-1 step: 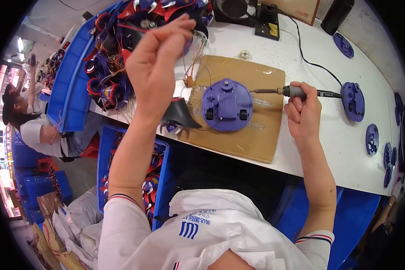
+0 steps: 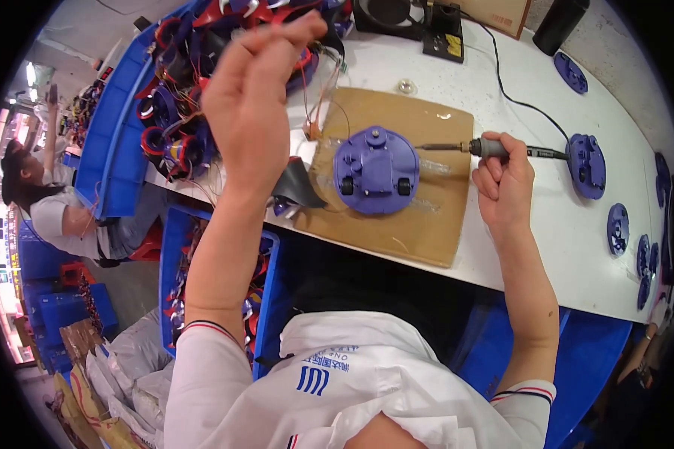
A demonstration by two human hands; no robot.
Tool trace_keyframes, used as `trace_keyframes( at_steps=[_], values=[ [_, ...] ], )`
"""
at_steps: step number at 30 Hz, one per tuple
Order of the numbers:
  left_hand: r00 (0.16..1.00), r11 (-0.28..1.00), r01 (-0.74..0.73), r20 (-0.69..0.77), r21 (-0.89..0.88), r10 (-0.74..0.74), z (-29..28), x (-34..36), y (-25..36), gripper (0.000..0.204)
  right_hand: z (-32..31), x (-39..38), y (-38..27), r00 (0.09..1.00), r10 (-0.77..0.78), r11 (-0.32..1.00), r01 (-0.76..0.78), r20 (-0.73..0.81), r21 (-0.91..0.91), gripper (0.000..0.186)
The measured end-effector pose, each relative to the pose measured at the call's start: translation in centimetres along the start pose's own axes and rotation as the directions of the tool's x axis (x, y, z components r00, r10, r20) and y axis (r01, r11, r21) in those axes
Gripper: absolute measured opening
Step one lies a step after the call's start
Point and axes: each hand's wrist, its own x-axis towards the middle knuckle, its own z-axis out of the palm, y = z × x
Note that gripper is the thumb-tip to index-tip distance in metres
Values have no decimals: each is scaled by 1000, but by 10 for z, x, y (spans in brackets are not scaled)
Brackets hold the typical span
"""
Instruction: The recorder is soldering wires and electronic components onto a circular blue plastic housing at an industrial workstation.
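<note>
My left hand (image 2: 251, 105) is raised at the upper centre-left over heaped red and purple toy parts (image 2: 165, 97), fingers curled together; anything between them is hidden or blurred. In my right hand (image 2: 502, 176) is a soldering iron (image 2: 481, 147), its metal tip pointing left at the edge of a round purple base with small black wheels (image 2: 376, 173). That base lies on a cardboard sheet (image 2: 434, 232). A dark curved shell (image 2: 299, 187) lies to its left, below my left wrist, with thin wires nearby.
More purple bases (image 2: 586, 165) are along the white table's (image 2: 532, 247) right. A soldering stand (image 2: 443, 37) and black cylinder (image 2: 558, 26) are at the back. Blue bins (image 2: 120, 142) stand left and below. A co-worker (image 2: 67, 217) sits left; another person's arm shows far right.
My left hand has moved slightly up and to the left and is blurred at the fingers. The whole view has shifted a little; my right hand still holds the iron in much the same place.
</note>
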Motion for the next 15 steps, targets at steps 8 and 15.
trace_keyframes(
  at_steps=[8,15],
  values=[
    [906,862,424,129,-279,-403,7,-20,26,27,2,6,8,999,-18,1000,19,51,-17,26],
    [718,746,640,202,183,-666,4,-78,5,24,9,7,9,995,31,1000,-30,92,-9,26]
  ],
)
